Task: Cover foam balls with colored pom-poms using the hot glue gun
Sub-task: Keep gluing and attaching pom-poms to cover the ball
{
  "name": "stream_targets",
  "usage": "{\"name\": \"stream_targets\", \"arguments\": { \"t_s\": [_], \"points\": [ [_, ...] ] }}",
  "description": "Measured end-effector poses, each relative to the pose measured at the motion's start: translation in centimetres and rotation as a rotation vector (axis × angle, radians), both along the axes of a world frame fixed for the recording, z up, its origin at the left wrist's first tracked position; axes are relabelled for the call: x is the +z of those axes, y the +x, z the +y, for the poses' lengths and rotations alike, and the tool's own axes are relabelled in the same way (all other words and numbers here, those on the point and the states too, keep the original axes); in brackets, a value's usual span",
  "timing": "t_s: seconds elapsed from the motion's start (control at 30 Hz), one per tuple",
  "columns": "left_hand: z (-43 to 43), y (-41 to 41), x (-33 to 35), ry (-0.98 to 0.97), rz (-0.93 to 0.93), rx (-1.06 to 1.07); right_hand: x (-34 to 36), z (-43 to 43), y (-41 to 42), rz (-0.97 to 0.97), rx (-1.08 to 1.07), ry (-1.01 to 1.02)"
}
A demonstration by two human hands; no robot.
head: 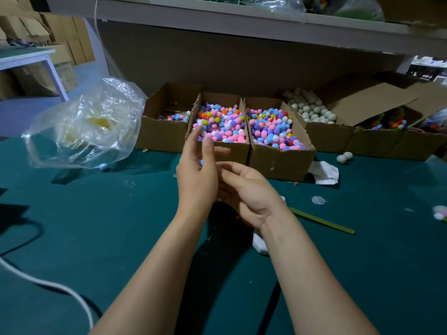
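Your hands meet above the green table (121, 226): left hand (196, 175) upright with fingers extended, right hand (249, 192) touching it, fingers loosely straight. A blue pom-pom (200, 162) shows at your left palm; whether it is gripped cannot be told. Just beyond, cardboard boxes (278, 163) hold mixed pom-poms (225, 124). Foam balls (312, 110) lie farther right, well apart from both hands

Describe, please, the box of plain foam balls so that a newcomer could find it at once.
On the green table, a row of cardboard boxes stands along the far edge, under a shelf. The foam ball box is fourth from the left, right of two boxes heaped with coloured pom-poms. It alone holds only plain white balls.
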State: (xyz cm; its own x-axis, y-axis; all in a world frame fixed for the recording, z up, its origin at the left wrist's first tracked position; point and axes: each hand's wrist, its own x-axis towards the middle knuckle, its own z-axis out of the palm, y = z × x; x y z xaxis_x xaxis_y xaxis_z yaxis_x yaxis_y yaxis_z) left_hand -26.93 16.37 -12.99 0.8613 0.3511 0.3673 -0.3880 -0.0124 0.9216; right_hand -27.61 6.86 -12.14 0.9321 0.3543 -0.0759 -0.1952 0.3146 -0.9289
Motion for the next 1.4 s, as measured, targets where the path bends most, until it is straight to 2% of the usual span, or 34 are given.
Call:
{"name": "stream_targets", "arguments": {
  "t_s": [0.07,0.2,0.37,0.53,0.63,0.77,0.87,0.93,1.13,1.3,1.4],
  "points": [
    [0.2,-0.1,0.2,0.095,0.009,-0.056,0.1,-0.5,0.2,0.021,-0.024,0.041],
    [0.1,-0.5,0.2,0.205,-0.122,-0.148,0.5,-1.4,0.3,0.066,0.036,0.090],
    [-0.4,-0.3,0.1,-0.018,-0.142,-0.205,0.3,-1.1,-0.3,0.102,0.119,0.139],
    [-0.2,0.1,-0.1,-0.154,-0.051,-0.017,0.0,0.4,-0.1,0.051,0.045,0.032],
    [-0.3,0.2,-0.3,-0.147,-0.020,0.067,-0.1,0.5,0.2,-0.025,-0.003,-0.076],
    [-0.4,0.0,0.0,-0.049,0.001,-0.124,0.0,-0.7,0.5,-0.025,-0.038,0.010],
    [0.1,-0.4,0.3,-0.026,-0.054,-0.309,0.3,-1.8,0.5,-0.002,0.056,0.072],
    [-0.2,-0.6,0.3,-0.040,-0.100,-0.337,0.4,-2.2,0.5,0.004,0.109,0.077],
    [-0.6,-0.3,0.2,-0.136,-0.104,-0.170,-0.1,-0.9,0.2,0.071,0.102,0.099],
    [-0.3,0.1,-0.1,-0.196,-0.076,-0.029,0.0,-0.2,0.1,-0.001,0.094,0.026],
    [-0.3,0.1,-0.1,-0.102,-0.035,-0.058,-0.1,-0.4,0.4,-0.042,0.019,-0.029]
  ]
}}
